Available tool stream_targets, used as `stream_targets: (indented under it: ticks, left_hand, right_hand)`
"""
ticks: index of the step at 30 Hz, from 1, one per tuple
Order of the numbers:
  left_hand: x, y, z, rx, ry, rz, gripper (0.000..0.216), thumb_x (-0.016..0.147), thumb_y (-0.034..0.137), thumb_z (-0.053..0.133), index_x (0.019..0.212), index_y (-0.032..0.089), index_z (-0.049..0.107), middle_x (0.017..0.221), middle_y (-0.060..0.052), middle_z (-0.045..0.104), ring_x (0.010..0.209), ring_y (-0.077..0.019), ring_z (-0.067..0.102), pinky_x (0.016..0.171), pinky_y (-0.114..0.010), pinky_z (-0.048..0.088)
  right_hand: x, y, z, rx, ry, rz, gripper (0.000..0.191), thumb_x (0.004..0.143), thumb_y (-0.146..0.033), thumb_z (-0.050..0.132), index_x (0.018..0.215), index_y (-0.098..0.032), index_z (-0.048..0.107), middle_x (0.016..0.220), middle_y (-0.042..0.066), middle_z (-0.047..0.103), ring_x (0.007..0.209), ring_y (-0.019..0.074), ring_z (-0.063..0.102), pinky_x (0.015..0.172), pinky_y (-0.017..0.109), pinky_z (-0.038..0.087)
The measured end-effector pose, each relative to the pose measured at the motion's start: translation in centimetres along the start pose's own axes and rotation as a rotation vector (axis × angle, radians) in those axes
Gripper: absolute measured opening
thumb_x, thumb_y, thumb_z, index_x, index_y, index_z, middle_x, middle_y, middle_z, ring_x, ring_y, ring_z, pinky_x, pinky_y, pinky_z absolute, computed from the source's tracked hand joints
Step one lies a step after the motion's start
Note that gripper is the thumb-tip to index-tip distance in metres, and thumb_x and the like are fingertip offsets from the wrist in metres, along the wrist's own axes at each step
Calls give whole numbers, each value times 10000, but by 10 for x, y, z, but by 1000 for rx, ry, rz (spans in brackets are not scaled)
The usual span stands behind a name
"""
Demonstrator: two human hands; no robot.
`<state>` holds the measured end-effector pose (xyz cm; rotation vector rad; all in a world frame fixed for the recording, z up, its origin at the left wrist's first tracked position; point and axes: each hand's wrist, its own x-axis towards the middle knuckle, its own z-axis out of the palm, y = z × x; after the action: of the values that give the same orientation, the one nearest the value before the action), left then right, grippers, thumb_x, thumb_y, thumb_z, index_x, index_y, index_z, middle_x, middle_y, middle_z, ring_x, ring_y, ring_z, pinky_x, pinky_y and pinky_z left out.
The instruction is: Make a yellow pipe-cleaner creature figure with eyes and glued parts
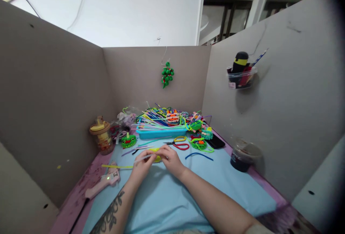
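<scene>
Over the blue cloth, my left hand (pixel 142 164) is closed in a pinch on a thin pale pipe cleaner (pixel 145 158). My right hand (pixel 172 160) meets it from the right, its fingertips pinched at the far end of the same strip. A yellow fuzzy piece (pixel 157 159) shows between and behind the fingers; whether either hand grips it I cannot tell. Beyond the hands lie scissors (pixel 179 143) with one yellow and one red handle. A yellow pipe cleaner (pixel 118 166) runs out to the left of my left hand.
A pink glue gun (pixel 106 182) with a lit light lies at left, near a lidded cup (pixel 102 137). Behind stands a blue tray (pixel 161 133) heaped with pipe cleaners. A phone (pixel 215 141) and a dark tub (pixel 242 156) are at right. Grey panels enclose three sides.
</scene>
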<state>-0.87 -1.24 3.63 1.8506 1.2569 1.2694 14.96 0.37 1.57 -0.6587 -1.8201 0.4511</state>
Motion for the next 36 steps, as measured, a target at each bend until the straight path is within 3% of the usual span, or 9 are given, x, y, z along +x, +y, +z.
stream_targets:
  ticks: [7, 13, 20, 24, 30, 36]
  left_hand:
    - [-3, -19, 8, 175, 147, 266, 162, 804, 278, 504, 820, 166, 621, 829, -64, 663, 814, -186, 611, 745, -321, 489]
    - [-4, -27, 7, 231, 213, 335, 125, 812, 236, 492, 824, 180, 604, 827, -64, 662, 814, -186, 611, 747, -328, 495]
    - [-6, -22, 6, 230, 167, 404, 136, 833, 195, 428, 813, 193, 563, 833, -63, 624, 826, -176, 580, 756, -324, 474]
    - [-7, -15, 4, 220, 72, 470, 162, 857, 183, 377, 821, 190, 534, 781, -50, 573, 766, -160, 538, 702, -302, 459]
    - [-5, -18, 4, 210, 13, 461, 176, 869, 209, 385, 846, 191, 559, 811, -59, 590, 816, -172, 548, 748, -329, 452]
    - [-6, -29, 10, 179, 101, 302, 175, 827, 225, 470, 985, 186, 534, 954, -76, 616, 856, -169, 588, 749, -313, 479]
  right_hand:
    - [0, -5, 2, 11, 11, 30, 226, 793, -95, 484, 911, -208, 642, 845, 45, 586, 822, 158, 549, 752, 290, 452]
    - [1, -14, 3, 44, -23, 73, 152, 805, -158, 507, 903, -200, 615, 841, 46, 576, 791, 153, 535, 679, 259, 440]
    - [-3, -11, 10, 276, -32, 264, 108, 803, -263, 534, 883, -191, 539, 775, 15, 550, 690, 124, 524, 619, 230, 442]
    - [-7, -5, 14, 375, -116, 310, 129, 807, -296, 529, 886, -194, 528, 727, -4, 536, 612, 109, 515, 580, 225, 439]
    - [-5, -2, 8, 236, -82, 274, 134, 800, -299, 549, 870, -191, 585, 756, 18, 575, 664, 129, 530, 600, 233, 431]
    - [1, -6, 0, 57, -24, 190, 129, 809, -252, 531, 769, -186, 635, 711, 24, 583, 685, 146, 529, 636, 251, 413]
